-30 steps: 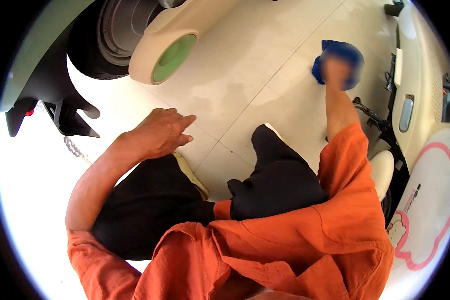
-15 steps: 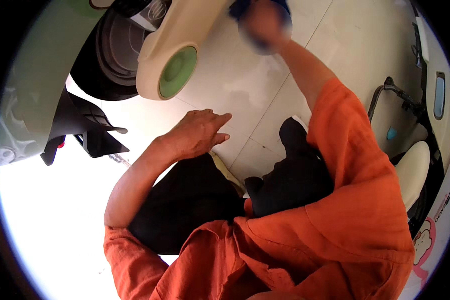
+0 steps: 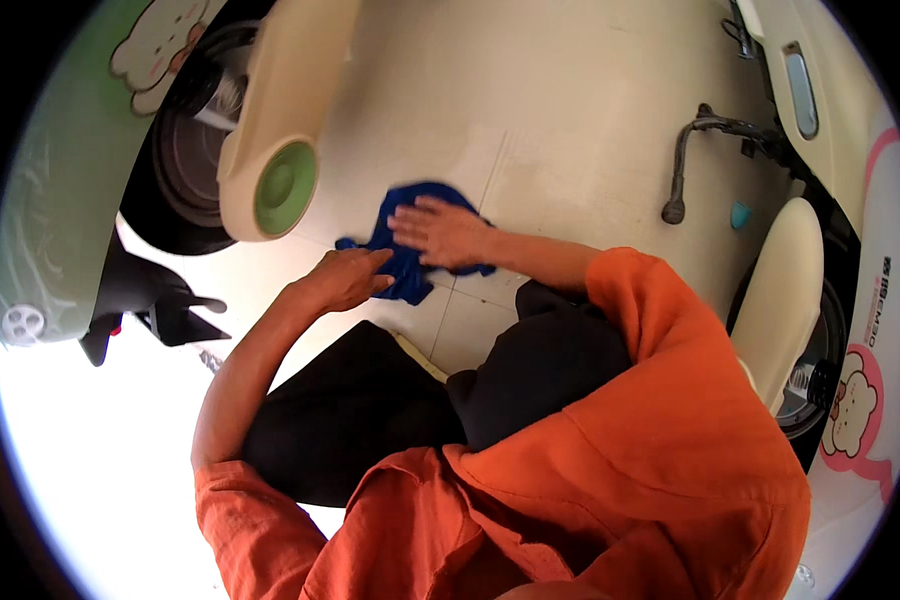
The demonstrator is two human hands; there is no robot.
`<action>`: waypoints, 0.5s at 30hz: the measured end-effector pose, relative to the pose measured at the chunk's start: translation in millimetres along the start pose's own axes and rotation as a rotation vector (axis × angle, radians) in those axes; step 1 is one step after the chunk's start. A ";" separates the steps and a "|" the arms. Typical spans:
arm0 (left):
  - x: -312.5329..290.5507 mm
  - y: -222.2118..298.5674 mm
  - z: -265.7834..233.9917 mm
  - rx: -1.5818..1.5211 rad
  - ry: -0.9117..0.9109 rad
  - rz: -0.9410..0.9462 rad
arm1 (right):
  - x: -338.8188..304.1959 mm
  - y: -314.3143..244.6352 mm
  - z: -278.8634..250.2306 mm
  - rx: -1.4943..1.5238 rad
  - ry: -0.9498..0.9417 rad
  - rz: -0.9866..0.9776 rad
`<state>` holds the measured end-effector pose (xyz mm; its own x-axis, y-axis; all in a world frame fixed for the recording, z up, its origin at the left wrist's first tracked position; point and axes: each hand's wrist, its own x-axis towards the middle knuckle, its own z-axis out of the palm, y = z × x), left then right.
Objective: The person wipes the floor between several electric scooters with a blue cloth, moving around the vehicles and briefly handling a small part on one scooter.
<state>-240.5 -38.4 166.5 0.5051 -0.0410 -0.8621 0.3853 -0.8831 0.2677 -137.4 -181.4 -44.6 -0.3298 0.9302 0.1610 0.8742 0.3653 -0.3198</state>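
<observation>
A crumpled blue cloth lies spread on the tiled floor in front of my knees. My right hand rests flat on top of it, fingers stretched toward the left and slightly blurred. At the cloth's near left side is my left hand, held loosely open with its fingers pointing right. Its fingertips overlap the cloth's edge; whether they touch it I cannot tell.
On the left stands a green and cream scooter with a round green panel and a black wheel. A second scooter on the right has a cream fender and a dark kickstand. A small blue piece lies beside it.
My right hand has come back from the far floor toward me and left, bringing the blue cloth along. My left hand has shifted slightly left and down. The view has turned somewhat.
</observation>
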 end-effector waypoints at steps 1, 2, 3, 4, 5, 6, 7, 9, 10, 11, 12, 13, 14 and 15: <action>3.2 -4.4 3.9 0.001 0.036 0.017 | -4.8 17.1 -9.2 -0.055 0.083 0.169; 4.8 -9.9 9.4 0.005 0.034 0.020 | -7.8 34.2 -28.5 -0.067 0.098 0.278; 9.1 -13.9 11.3 0.021 0.046 0.022 | -16.0 56.1 -47.5 -0.085 0.113 0.396; 14.7 -13.6 7.4 0.040 0.062 0.033 | -31.0 82.5 -55.4 -0.149 0.157 0.494; 16.0 -13.0 3.1 0.048 0.063 0.042 | -44.8 106.3 -61.6 -0.206 0.205 0.583; 17.5 -12.9 -0.2 0.014 0.071 0.032 | -59.1 125.5 -75.0 -0.219 0.244 0.670; 19.6 -11.4 -3.4 -0.021 0.076 0.023 | -74.5 143.6 -90.4 -0.231 0.282 0.757; 22.9 -9.3 -8.3 -0.027 0.074 0.022 | -101.3 188.7 -104.5 -0.086 0.517 0.813; 21.9 -11.6 -5.9 -0.020 0.087 0.004 | -113.5 215.8 -107.3 -0.075 0.515 0.812; 23.0 -12.5 -2.6 -0.016 0.092 -0.011 | -130.4 244.1 -106.4 -0.244 0.475 0.811; 23.2 -14.1 0.4 -0.027 0.073 -0.025 | -140.7 267.1 -101.4 -0.400 0.435 0.800; 27.0 -14.0 3.0 -0.040 0.079 0.003 | -154.3 277.0 -100.0 -0.563 0.384 0.789; 22.8 -16.1 7.0 -0.056 0.085 0.003 | -149.1 278.3 -105.3 -0.511 0.341 0.929; 20.4 -17.2 8.6 -0.064 0.073 -0.011 | -147.8 282.0 -118.1 -0.474 0.292 1.071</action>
<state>-243.5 -28.1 140.6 0.5545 0.0044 -0.8322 0.4382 -0.8517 0.2875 200.0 -220.1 -48.3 0.6821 0.6878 0.2482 0.7189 -0.6929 -0.0555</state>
